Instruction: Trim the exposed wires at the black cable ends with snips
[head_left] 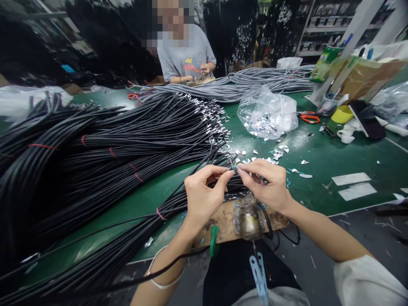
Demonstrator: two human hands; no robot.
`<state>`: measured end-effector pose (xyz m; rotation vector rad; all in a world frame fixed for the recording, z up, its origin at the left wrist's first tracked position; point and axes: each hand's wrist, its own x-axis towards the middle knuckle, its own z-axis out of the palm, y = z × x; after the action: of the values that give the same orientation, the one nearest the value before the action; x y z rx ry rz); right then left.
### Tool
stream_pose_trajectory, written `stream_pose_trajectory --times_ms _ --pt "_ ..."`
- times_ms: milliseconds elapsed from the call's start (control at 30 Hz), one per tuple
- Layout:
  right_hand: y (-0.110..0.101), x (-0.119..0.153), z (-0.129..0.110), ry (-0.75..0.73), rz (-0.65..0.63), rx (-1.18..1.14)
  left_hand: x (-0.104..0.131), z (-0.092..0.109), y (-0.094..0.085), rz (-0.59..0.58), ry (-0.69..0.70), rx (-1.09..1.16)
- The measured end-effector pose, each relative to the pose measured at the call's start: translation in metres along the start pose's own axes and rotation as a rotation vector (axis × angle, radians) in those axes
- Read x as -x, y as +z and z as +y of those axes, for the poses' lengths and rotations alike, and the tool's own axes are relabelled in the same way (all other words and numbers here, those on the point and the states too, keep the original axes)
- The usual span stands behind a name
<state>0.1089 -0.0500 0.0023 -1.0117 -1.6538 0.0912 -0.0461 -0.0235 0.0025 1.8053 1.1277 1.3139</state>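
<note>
My left hand [205, 193] is closed in a pinch on the end of a black cable, above the near edge of the table. Facing it, my right hand [270, 185] pinches the thin coloured wires [233, 167] that come out of that cable end; fingertips partly cover them. A bundle of black cables [140, 227], tied with a pink band, runs from the lower left to beneath my left hand. Below both hands, a small motor-like device [249, 223] sits on a wooden board [208, 227], beside a green clip [214, 241].
Large bundles of black cables [105, 140] with white-tipped ends cover the table's left side. Grey cables [255, 80] lie at the back, before a seated co-worker [188, 55]. A clear plastic bag [269, 112], orange-handled scissors [309, 117] and white scraps [280, 151] are on the right.
</note>
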Motion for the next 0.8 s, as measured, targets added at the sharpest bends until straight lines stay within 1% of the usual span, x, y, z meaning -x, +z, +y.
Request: stream_pose_trajectory --times_ms 100,133,267,300,367,467,567,667,733,800 --pt "0.002 -0.003 0.0 0.104 0.004 -0.048 0.001 0.0 -0.001 -0.014 0.013 -0.012" --pt "0.002 -0.004 0.001 0.158 -0.022 -0.076 0.0 0.001 -0.002 -0.025 0.023 -0.014" --pt "0.006 -0.006 0.007 0.409 -0.203 -0.274 0.0 0.003 -0.004 -0.057 0.062 -0.046" --pt "0.006 -0.006 0.009 0.461 -0.225 -0.338 -0.001 0.003 -0.004 -0.062 0.063 -0.053" --pt "0.006 -0.007 0.011 0.515 -0.222 -0.438 -0.001 0.003 -0.003 -0.08 0.064 -0.054" --pt "0.005 -0.007 0.01 0.487 -0.142 -0.454 -0.002 0.0 -0.002 -0.131 0.08 -0.062" --pt "0.003 -0.008 0.009 0.388 -0.074 -0.31 -0.004 -0.003 -0.001 -0.196 0.087 -0.111" --pt "-0.002 -0.01 0.009 0.326 -0.105 -0.245 -0.007 -0.004 -0.002 -0.239 0.05 -0.099" --pt "-0.005 -0.012 0.01 0.346 -0.137 -0.281 -0.01 -0.004 -0.003 -0.256 0.013 -0.026" --pt "-0.01 -0.015 0.012 0.376 -0.135 -0.307 -0.013 -0.005 -0.004 -0.263 -0.025 0.051"
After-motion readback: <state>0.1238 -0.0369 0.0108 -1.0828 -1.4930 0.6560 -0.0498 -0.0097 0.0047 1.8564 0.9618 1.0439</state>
